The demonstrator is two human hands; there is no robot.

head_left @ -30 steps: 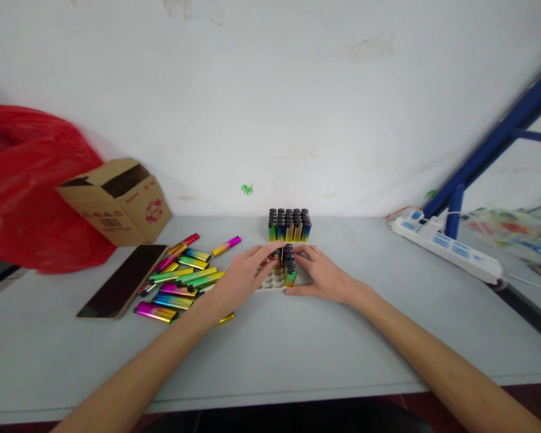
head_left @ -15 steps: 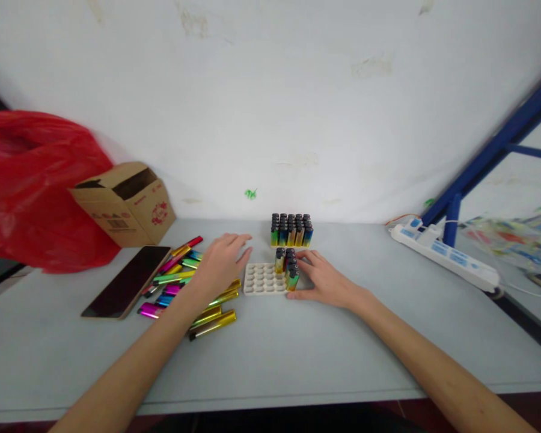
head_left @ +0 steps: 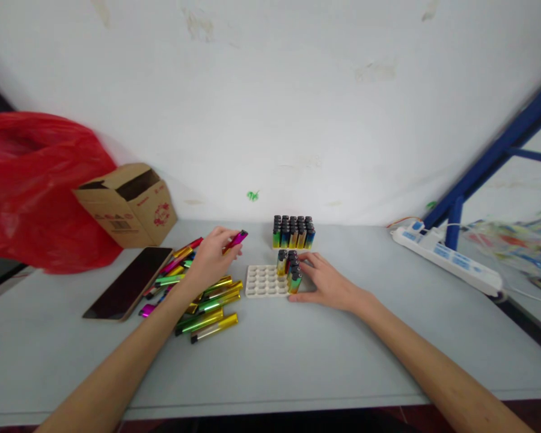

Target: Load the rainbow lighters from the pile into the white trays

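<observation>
My left hand [head_left: 211,255] is closed round a pink lighter [head_left: 235,240], lifted just above a loose pile of several colourful lighters [head_left: 202,293] lying on the table. To the right of the pile lies a white tray [head_left: 262,281] with rows of round holes. Several lighters [head_left: 290,269] stand upright in its right-hand holes. My right hand [head_left: 327,281] rests flat beside those upright lighters, fingers touching the tray's right side. Behind it stands a full block of upright lighters [head_left: 292,231].
A dark phone [head_left: 128,281] lies left of the pile. An open cardboard box [head_left: 127,203] and a red plastic bag [head_left: 31,186] sit at the back left. A white power strip [head_left: 446,260] lies at the right, by a blue metal frame [head_left: 487,159].
My left hand left the tray, swept left over the loose pile and closed on a pink lighter. My right hand stayed by the tray.
</observation>
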